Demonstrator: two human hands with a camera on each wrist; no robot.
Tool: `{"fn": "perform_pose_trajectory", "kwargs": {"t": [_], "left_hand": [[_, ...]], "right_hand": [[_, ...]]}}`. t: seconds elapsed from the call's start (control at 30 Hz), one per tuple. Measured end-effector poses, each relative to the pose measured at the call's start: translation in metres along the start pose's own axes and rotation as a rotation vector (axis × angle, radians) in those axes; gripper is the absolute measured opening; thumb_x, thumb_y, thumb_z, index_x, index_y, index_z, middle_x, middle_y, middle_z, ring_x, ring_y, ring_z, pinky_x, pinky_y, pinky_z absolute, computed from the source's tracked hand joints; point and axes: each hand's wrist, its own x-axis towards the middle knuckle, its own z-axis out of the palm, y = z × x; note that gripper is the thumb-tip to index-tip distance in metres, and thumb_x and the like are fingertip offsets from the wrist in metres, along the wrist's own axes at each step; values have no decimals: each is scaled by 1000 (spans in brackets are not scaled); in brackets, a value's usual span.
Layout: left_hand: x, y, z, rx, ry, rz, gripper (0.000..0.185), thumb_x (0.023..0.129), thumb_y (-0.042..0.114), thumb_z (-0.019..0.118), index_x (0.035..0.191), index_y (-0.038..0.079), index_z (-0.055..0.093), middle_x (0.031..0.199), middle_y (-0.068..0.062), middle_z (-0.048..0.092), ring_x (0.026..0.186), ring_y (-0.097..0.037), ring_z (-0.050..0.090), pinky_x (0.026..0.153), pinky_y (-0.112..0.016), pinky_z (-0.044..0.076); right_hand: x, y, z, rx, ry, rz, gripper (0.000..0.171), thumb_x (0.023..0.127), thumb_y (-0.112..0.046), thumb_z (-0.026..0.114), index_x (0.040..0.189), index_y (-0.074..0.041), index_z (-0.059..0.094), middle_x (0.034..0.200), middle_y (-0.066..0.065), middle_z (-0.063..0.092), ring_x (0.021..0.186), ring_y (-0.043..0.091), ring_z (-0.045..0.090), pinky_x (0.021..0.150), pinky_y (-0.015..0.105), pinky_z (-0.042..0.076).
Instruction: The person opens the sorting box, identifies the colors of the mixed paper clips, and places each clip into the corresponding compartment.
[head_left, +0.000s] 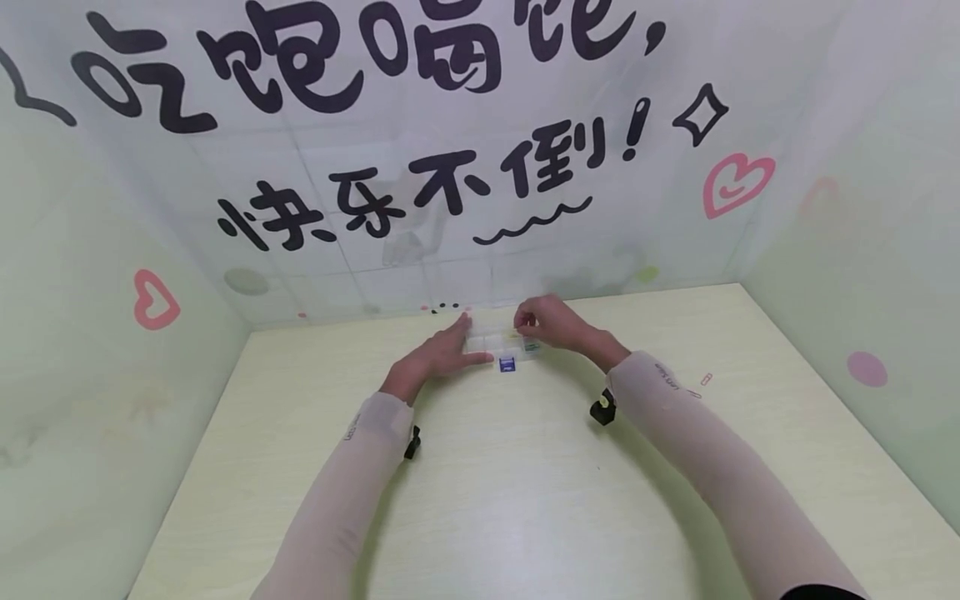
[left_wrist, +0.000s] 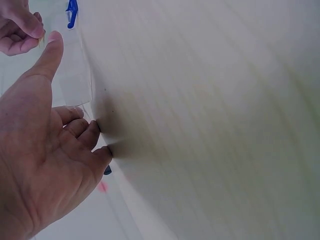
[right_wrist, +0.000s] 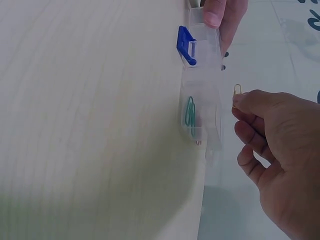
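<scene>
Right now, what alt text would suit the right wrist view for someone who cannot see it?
The right hand pinches a small gold paper clip beside a clear plastic compartment box on a pale wooden table. The box holds a blue clip and a green paper clip.

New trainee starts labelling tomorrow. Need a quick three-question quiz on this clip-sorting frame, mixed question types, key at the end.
1. True or false: the right hand pinches a small gold paper clip beside the clear compartment box.
2. Multiple choice: what lies in the box compartment nearest the right hand? A) a green paper clip B) a red button C) a coin
3. Fill in: the left hand steadies the box, and the blue clasp sits on the box's ____ edge, seen from the head camera.

Key: 1 true; 2 A; 3 near
</scene>
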Motion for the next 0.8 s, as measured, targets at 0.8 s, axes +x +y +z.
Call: {"fn": "perform_pose_trajectory", "kwargs": {"t": [0.8], "left_hand": [[0,-1,1,-14,6,13,110,101,61,63,170,4,0,178,-13,4,163,-32,15,132,-48,18]], "right_hand": [[-7,5,-1,-47,10,-19,12,96,-5,74,107,0,77,104,10,76,96,25,69,90,40,59]]}}
